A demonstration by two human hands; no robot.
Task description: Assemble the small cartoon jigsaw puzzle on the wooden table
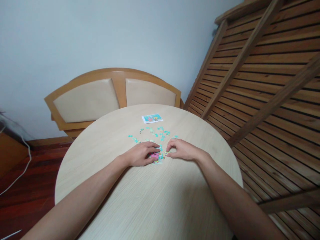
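A partly joined jigsaw puzzle (155,156), pink and turquoise, lies flat on the round table (160,200). My left hand (140,154) rests over its left side, thumb and fingers apart, hiding part of the picture. Just right of the puzzle, my right hand (182,149) pinches a small yellowish puzzle piece (166,153) between thumb and index finger, close to the puzzle's right edge. Loose turquoise puzzle pieces (163,136) are scattered beyond both hands. Details of single pieces are too small to make out.
A small picture card (152,118) with a turquoise print lies farther back on the table. Behind the table stands a padded wooden headboard (120,86) against the wall. Wooden slats (262,83) lean along the right. A white cable (29,156) hangs at the left.
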